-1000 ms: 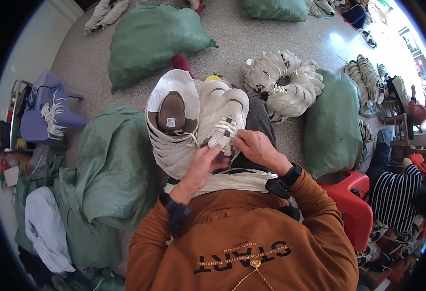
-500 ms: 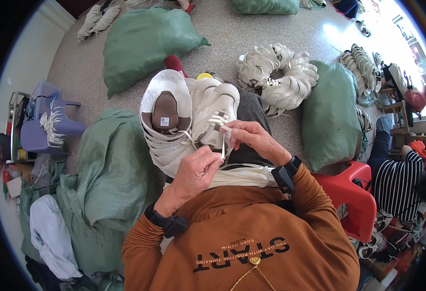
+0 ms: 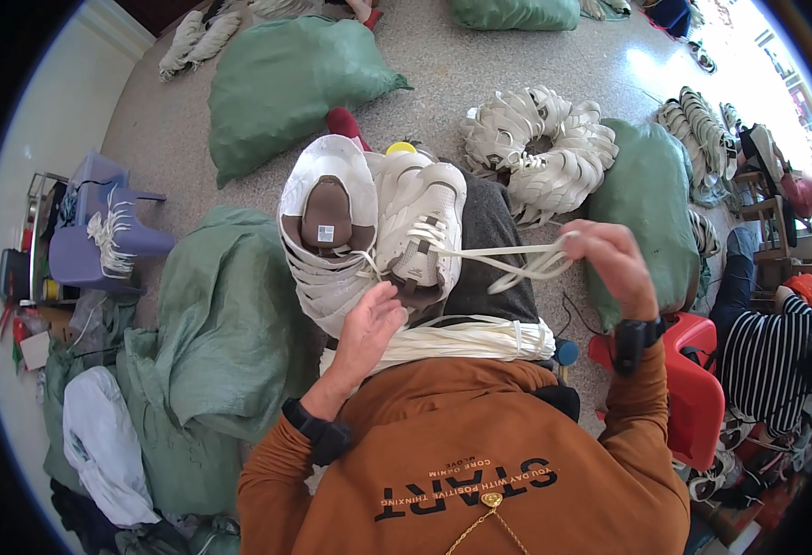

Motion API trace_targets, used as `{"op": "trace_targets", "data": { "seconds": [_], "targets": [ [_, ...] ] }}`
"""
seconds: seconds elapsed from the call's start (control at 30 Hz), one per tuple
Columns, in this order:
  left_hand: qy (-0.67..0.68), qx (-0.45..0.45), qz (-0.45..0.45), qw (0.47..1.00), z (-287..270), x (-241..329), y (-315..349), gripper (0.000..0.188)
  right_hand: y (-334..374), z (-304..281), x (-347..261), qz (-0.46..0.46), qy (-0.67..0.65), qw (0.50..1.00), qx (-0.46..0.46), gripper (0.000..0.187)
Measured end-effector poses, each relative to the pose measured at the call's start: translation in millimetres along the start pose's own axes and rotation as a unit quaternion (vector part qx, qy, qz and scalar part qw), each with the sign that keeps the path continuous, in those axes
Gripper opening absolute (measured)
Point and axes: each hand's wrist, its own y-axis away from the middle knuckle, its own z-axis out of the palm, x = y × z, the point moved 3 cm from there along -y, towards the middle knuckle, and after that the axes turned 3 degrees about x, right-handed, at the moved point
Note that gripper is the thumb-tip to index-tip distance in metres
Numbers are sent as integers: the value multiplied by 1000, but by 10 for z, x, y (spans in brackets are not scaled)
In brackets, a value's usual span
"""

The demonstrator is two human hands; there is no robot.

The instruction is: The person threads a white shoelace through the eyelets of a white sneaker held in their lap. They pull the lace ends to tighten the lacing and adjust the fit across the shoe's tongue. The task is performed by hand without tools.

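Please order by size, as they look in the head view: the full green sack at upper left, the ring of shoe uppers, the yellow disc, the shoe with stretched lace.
1. Green sack
2. Ring of shoe uppers
3. Shoe with stretched lace
4. Yellow disc

Apparent size only; distances differ.

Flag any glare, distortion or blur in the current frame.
Head view: glare whites out the upper right, with a bright patch on the floor; head view: fisheye bows the wall at left and the corners go black; head view: right hand looks slightly soft, perhaps motion blur, while the shoe reads fairly crisp.
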Motion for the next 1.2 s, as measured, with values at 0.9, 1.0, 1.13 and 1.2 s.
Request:
{"op": "trace_targets", "data": {
  "seconds": [0.9,1.0,1.13,1.2],
  "targets": [
    [400,34,-109,909,479,-223,-517,33,-284,1152,693,166,-81,981,-60,16],
    [409,6,-126,904,462,-177,-499,35,-430,1408,866,119,-26,991,-48,14],
    [430,-14,-151,890,438,-82,-482,35,-474,1477,1041,60,15,998,-3,13],
    [429,-12,-154,890,436,-52,-468,35,-467,1477,1039,52,18,999,-2,13]
  ]
}}
